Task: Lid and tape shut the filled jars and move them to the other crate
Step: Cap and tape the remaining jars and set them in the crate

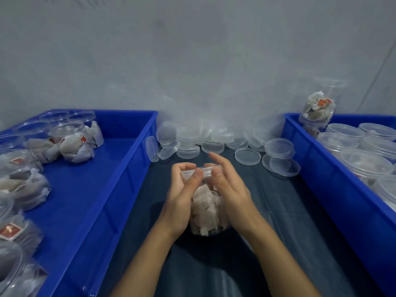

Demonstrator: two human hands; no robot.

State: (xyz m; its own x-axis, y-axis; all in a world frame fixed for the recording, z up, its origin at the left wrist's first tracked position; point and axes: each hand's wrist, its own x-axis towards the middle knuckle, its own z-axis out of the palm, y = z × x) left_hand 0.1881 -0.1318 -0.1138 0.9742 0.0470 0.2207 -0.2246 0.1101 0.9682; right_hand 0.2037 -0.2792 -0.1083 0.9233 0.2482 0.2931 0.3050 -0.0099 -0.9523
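Observation:
A clear jar point(206, 213) filled with white sachets stands on the dark cloth between two blue crates. Its clear lid point(203, 172) sits on top. My left hand point(182, 194) curls its fingers and thumb round the lid's left side. My right hand point(227, 185) touches the lid's right side with the thumb, its other fingers held straight and raised. The left crate point(132, 159) holds several open filled jars point(70, 142). The right crate point(310, 168) holds several lidded jars point(364, 166).
A pile of loose clear lids point(214, 140) lies along the wall behind the jar, with a few more point(278, 155) near the right crate. One unlidded filled jar point(319, 108) rises at the right crate's back corner. A grey wall stands close behind.

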